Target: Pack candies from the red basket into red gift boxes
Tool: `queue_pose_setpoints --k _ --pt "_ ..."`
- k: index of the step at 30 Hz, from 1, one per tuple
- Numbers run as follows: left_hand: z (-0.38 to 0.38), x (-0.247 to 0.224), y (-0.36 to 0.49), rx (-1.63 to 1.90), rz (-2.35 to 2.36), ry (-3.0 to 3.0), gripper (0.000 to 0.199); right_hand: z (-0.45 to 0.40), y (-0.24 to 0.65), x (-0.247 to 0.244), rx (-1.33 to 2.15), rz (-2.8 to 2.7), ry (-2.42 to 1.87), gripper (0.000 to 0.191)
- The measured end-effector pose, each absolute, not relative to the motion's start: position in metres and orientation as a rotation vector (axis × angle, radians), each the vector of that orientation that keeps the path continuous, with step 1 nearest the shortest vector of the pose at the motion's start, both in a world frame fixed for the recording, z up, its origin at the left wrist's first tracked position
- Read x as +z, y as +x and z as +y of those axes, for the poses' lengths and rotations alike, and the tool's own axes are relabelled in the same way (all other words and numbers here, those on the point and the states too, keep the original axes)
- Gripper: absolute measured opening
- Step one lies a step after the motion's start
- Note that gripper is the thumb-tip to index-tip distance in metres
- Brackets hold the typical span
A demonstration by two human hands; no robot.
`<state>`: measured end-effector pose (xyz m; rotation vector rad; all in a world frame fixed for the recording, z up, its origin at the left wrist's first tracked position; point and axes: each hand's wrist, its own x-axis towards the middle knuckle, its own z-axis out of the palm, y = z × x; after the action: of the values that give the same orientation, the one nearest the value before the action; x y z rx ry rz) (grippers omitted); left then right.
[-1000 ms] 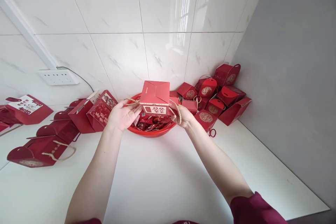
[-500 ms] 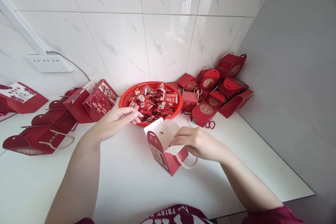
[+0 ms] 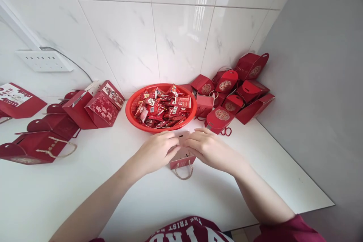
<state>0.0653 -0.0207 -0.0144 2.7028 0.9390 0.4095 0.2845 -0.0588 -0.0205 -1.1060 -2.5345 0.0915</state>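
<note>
A small red gift box (image 3: 181, 163) with a white inside stands on the white table, its top open and its twisted rope handle hanging toward me. My left hand (image 3: 157, 150) has its fingers closed at the box's left side, by the upper flap. On the opposite side, my right hand (image 3: 211, 147) pinches at the right edge of the box. Both hands cover much of its sides and flaps. Just behind them sits a red plastic basket (image 3: 130, 115) full of red wrapped candies (image 3: 161, 107).
Several red gift boxes (image 3: 222, 117) are heaped at the back right, by a grey panel (image 3: 312, 102). More red boxes (image 3: 53, 124) stand along the left. A tiled wall (image 3: 181, 45) closes off the back, with a white power socket strip (image 3: 45, 61) on the left.
My left hand has moved from the basket's near edge to the box. The box has turned so its handle faces me, and my right hand has shifted slightly on it.
</note>
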Motion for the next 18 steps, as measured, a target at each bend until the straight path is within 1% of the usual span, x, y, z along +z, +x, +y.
queue_pose_setpoints --k 3,5,9,11,13,16,18 --pt "-0.024 -0.020 0.061 0.285 1.207 2.646 0.031 -0.052 0.283 -0.029 0.082 -2.513 -1.376 0.026" --pt "-0.026 -0.027 0.060 0.193 1.381 2.545 0.038 -0.048 0.282 -0.033 0.153 -2.439 -1.590 0.027" --pt "-0.023 -0.048 0.062 0.133 1.492 2.303 0.048 -0.039 0.278 -0.045 0.305 -2.358 -1.804 0.022" --pt "-0.017 -0.059 0.062 0.198 1.459 2.167 0.045 -0.035 0.275 -0.056 0.328 -2.356 -1.905 0.025" --pt "-0.009 -0.070 0.062 0.286 1.428 2.076 0.037 -0.033 0.272 -0.070 0.396 -2.308 -1.982 0.023" --pt "-0.001 -0.080 0.062 0.377 1.423 2.050 0.026 -0.030 0.271 -0.090 0.606 -2.157 -1.930 0.013" --pt "-0.001 -0.080 0.062 0.401 1.389 2.035 0.018 -0.030 0.271 -0.098 0.676 -2.078 -1.857 0.018"
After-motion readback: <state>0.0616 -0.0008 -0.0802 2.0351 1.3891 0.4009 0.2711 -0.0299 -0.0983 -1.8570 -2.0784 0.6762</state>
